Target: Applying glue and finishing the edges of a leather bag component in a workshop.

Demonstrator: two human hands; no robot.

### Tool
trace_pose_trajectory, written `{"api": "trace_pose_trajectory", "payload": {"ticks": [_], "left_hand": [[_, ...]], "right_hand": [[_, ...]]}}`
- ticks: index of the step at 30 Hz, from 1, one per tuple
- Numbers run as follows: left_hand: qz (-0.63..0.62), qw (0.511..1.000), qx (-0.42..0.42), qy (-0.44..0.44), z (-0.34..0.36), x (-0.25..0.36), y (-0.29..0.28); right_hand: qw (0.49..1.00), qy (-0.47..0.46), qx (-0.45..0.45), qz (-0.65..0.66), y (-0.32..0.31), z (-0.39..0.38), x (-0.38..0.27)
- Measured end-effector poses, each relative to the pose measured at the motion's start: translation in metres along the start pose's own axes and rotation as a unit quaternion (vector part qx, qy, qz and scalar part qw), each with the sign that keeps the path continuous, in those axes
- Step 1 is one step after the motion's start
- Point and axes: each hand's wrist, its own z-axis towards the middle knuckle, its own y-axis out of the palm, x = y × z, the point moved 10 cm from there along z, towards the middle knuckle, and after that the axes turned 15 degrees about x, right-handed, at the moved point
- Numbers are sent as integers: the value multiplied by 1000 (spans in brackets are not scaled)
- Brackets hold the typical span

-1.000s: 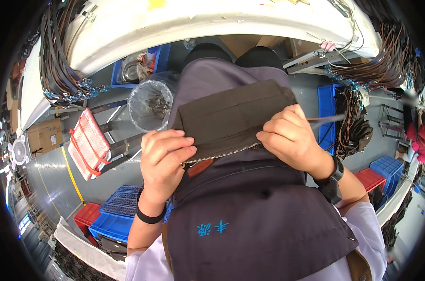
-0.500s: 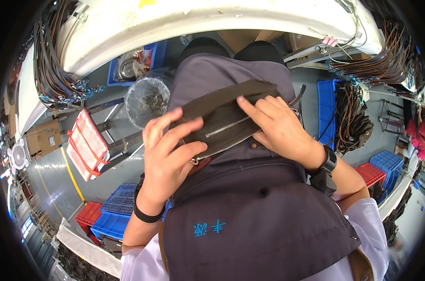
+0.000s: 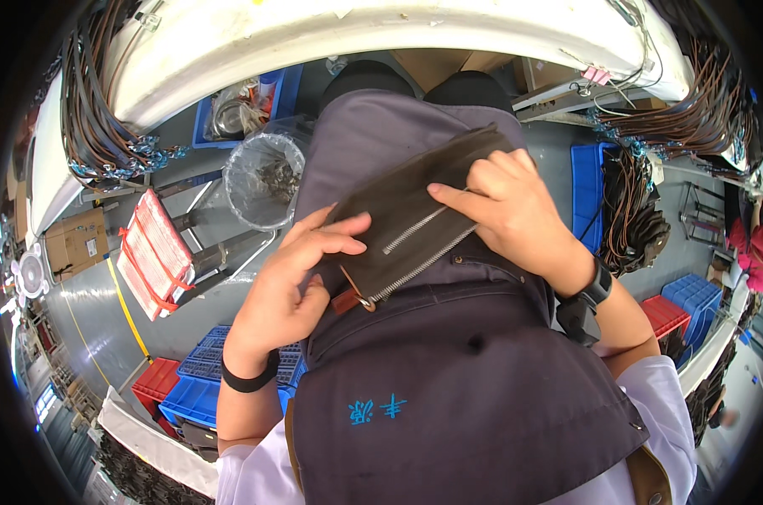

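A dark olive fabric pouch (image 3: 390, 202) lies tilted across my apron-covered lap, showing a short silver zipper, a longer one along its lower edge and a brown leather tab (image 3: 344, 301) at the lower left. My left hand (image 3: 284, 286) has fingers stretched onto the pouch's left part, thumb bent beside it. My right hand (image 3: 512, 210) grips the right part, index finger pointing left near the upper zipper; its thumb is mostly hidden.
White worktable (image 3: 398, 25) ahead, with hanging bundles of brown straps (image 3: 684, 118). Lined bin (image 3: 259, 177), blue crate (image 3: 587, 194) of straps, red-strapped padded seat (image 3: 146, 252), stacked crates (image 3: 179, 396) behind left. Another person in pink (image 3: 747, 248) is at far right.
The pouch's plain face has given way to a zippered one, now more steeply tilted. My left fingers have loosened and spread over it; my right hand has shifted slightly up.
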Motion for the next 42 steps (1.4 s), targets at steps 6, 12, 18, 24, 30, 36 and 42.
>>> {"api": "trace_pose_trajectory", "payload": {"ticks": [6,12,18,24,30,36,42], "left_hand": [[31,991,119,59,17,28,-14],[221,946,96,218,28,87,-2],[46,976,88,193,69,103,6],[-112,972,204,26,67,39,-16],[-8,959,251,129,43,71,-7],[195,828,251,462,4,157,-6],[187,865,155,440,27,150,6]], "right_hand": [[983,-70,166,-24,-60,9,-19],[944,-195,267,-19,-89,5,-66],[914,-246,323,27,-96,7,-96],[959,-108,232,121,-96,-6,-60],[627,443,141,625,-17,-33,-8],[580,460,167,651,-21,-5,-10],[630,438,87,636,-18,-3,-32]]}}
